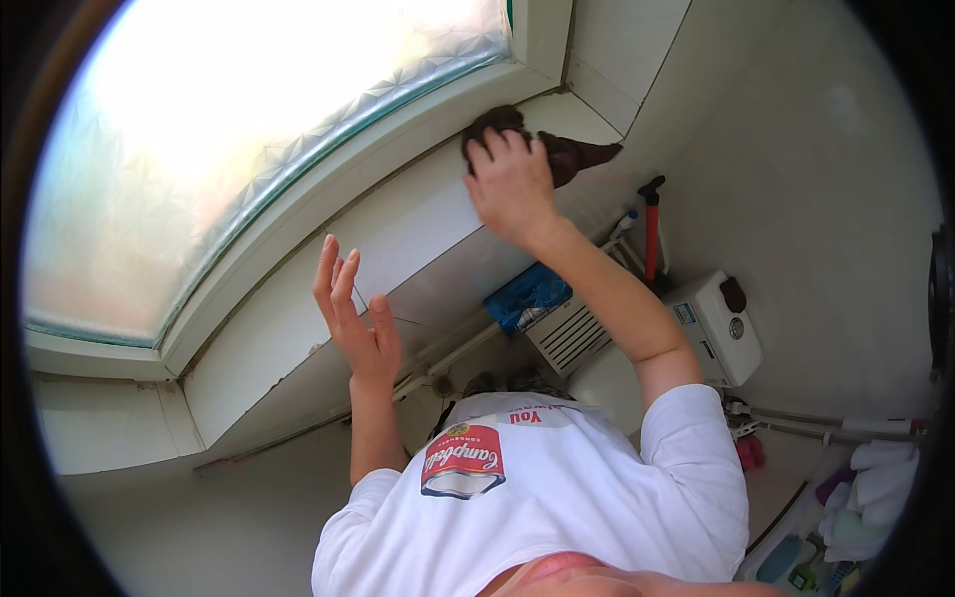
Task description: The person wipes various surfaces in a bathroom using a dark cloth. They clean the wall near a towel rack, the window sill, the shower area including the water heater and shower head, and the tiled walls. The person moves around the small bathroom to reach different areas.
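Observation:
A dark brown cloth (563, 157) lies bunched on the white tiled window sill (418, 216), near its right corner. My right hand (511, 179) presses on it with bent fingers, and one pointed end of the cloth sticks out to the right over the sill's edge. Part of the cloth is hidden under the hand. My left hand (358, 321) is raised near the front edge of the sill, further left, with its fingers apart and nothing in it. Beyond the sill stands a frosted, patterned window pane (246, 164) in a white frame (328, 190).
Below the sill are a blue printed packet (528, 297), a white slatted item (571, 336), and a white box-shaped unit with a round button (716, 328). A red-shafted tool with a black handle (651, 231) leans by the wall. Rolled white cloths (884, 477) lie at the lower right.

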### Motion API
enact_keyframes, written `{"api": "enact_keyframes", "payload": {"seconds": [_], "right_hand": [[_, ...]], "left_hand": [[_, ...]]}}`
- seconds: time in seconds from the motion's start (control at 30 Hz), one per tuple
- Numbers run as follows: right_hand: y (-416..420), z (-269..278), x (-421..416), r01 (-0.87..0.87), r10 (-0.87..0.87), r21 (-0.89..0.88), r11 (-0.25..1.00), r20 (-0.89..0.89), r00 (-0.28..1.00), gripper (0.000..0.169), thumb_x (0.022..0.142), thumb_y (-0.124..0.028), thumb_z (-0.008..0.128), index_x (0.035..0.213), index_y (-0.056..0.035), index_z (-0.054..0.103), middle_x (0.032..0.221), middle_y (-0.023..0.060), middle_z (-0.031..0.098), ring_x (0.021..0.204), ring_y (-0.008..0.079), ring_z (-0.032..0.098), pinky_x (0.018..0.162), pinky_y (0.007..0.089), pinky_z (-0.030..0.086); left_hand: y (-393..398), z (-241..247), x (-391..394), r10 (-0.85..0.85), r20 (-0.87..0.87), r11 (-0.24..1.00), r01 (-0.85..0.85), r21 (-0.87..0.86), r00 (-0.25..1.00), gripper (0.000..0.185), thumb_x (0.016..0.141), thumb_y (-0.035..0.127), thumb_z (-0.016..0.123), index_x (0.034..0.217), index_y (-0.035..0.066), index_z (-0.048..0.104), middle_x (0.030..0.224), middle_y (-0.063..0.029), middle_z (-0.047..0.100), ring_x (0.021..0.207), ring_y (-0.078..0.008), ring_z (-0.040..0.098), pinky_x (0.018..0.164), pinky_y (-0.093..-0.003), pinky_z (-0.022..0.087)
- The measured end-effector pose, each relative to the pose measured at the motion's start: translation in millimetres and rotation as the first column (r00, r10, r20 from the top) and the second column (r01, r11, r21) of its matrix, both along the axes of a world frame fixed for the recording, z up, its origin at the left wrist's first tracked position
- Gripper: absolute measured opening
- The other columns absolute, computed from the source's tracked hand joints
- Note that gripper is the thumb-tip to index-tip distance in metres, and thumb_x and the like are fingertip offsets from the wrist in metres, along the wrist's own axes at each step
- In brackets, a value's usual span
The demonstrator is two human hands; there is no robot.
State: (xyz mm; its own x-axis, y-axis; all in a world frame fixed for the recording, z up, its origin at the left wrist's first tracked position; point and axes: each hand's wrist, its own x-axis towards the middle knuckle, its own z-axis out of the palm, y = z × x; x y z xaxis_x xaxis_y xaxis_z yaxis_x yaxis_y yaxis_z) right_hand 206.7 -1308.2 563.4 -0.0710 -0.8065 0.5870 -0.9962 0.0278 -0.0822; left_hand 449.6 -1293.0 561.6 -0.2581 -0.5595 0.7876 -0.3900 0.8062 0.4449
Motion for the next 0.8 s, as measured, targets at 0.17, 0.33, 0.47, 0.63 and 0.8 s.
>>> {"api": "enact_keyframes", "payload": {"seconds": [0.17,0.33,0.47,0.63,0.8], "right_hand": [[17,-6,108,-0.538,0.539,-0.029,0.842,0.031,0.842,0.038,0.082,-0.024,0.069,0.117,-0.0102,0.063,0.129,0.0102,0.059,0.123,0.0269,0.05,0.099,0.0464,0.039],[26,-10,52,-0.254,0.274,-0.178,0.951,0.096,0.957,0.032,0.081,-0.031,0.071,0.111,-0.0217,0.067,0.124,0.0044,0.059,0.129,0.0282,0.045,0.103,0.0677,0.027],[35,-35,-19,0.177,-0.125,-0.361,0.916,0.163,0.979,0.032,0.084,-0.028,0.07,0.115,-0.0206,0.065,0.131,0.0086,0.054,0.131,0.0342,0.041,0.105,0.0615,0.031],[32,-102,-5,0.448,-0.014,-0.54,0.713,0.628,0.778,0.043,0.097,-0.025,0.058,0.133,-0.0049,0.046,0.142,0.0208,0.037,0.131,0.04,0.037,0.109,0.0484,0.032],[14,-213,80,0.64,0.049,-0.3,0.707,0.924,0.379,0.056,0.103,-0.029,0.049,0.143,0.0051,0.028,0.144,0.025,0.03,0.133,0.0381,0.033,0.11,0.0473,0.028]], "left_hand": [[4,-2,37,0.063,0.017,0.998,-0.062,-0.01,0.998,0.045,0.105,0.036,0.042,0.132,0.001,0.052,0.146,-0.0221,0.042,0.133,-0.0348,0.045,0.107,-0.0462,0.039],[7,-11,60,0.098,0.114,0.992,-0.106,0.066,0.989,0.04,0.104,0.032,0.045,0.128,0.001,0.055,0.145,-0.0205,0.043,0.132,-0.0356,0.045,0.107,-0.0463,0.037],[9,-21,61,0.041,0.165,0.996,-0.053,0.072,0.985,0.034,0.101,0.027,0.052,0.125,0.004,0.059,0.145,-0.0181,0.044,0.133,-0.0369,0.043,0.108,-0.0479,0.035],[7,-25,61,0.055,0.258,0.998,-0.051,-0.022,0.965,0.03,0.1,0.023,0.052,0.122,0.004,0.062,0.143,-0.0162,0.047,0.132,-0.034,0.045,0.106,-0.0461,0.039],[6,-29,61,0.058,0.335,0.995,-0.028,-0.094,0.941,0.028,0.098,0.02,0.056,0.12,0.004,0.064,0.14,-0.016,0.051,0.129,-0.0355,0.048,0.107,-0.0482,0.038]]}}
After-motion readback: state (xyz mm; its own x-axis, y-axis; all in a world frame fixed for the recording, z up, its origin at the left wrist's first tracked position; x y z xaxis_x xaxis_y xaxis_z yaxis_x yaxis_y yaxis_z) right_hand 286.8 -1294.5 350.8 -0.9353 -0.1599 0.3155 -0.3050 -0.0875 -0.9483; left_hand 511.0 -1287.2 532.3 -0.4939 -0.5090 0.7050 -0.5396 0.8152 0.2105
